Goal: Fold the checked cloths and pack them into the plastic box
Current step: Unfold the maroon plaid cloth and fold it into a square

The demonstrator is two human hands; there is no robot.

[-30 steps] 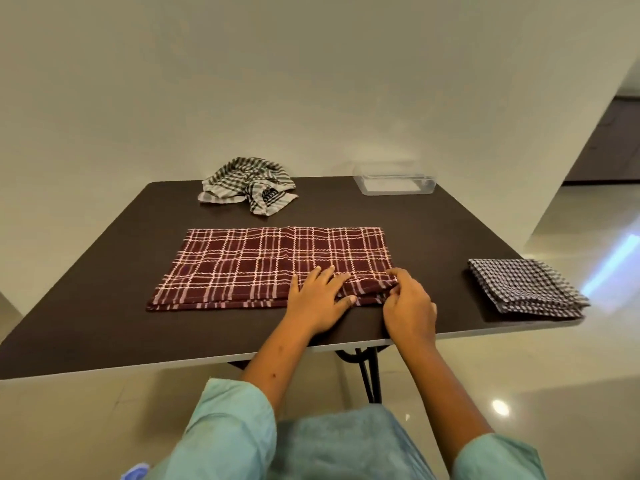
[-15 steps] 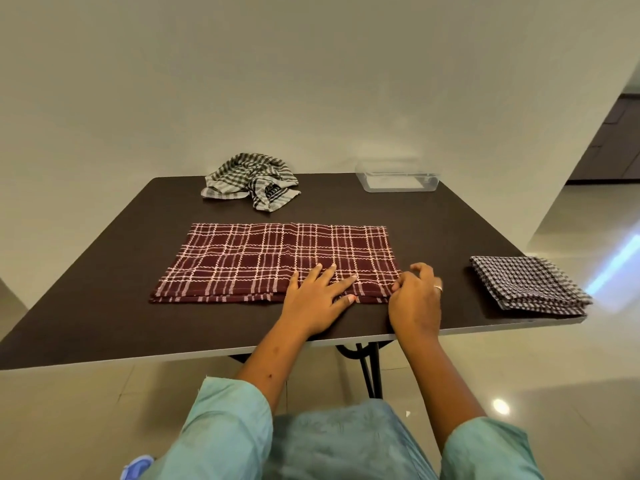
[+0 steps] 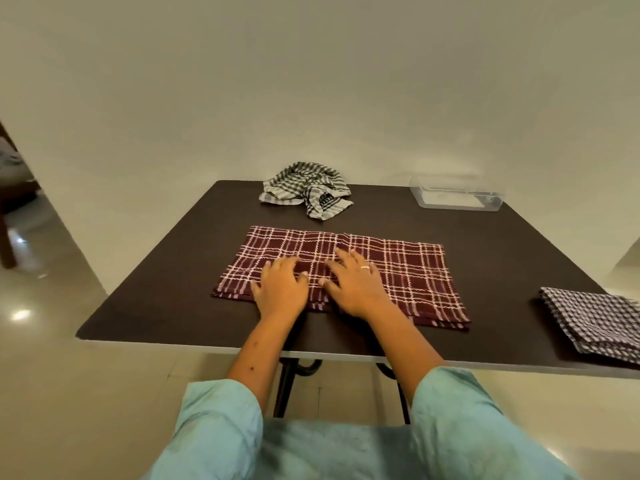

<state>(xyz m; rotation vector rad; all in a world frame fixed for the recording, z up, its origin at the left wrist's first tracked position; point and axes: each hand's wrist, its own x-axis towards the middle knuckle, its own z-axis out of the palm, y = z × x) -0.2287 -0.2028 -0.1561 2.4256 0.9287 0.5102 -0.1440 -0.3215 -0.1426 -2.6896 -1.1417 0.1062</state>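
I wear a loose top [image 3: 329,452] of pale sea-green cloth, which looks a shade bluer and duller where it spreads over my lap. Its left sleeve [image 3: 218,417] and right sleeve [image 3: 457,410] are wide and soft, lightly creased, and each ends in a plain hem partway along the arm, with the forearm bare beyond it. On a finger of my right hand [image 3: 353,289] sits one slim band, a pale metal ring [image 3: 364,267].

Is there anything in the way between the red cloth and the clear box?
No, nothing visible. Only bare table lies between the red cloth and the clear box at the far right corner. The crumpled cloth sits left of that path, the folded cloth at the near right edge.
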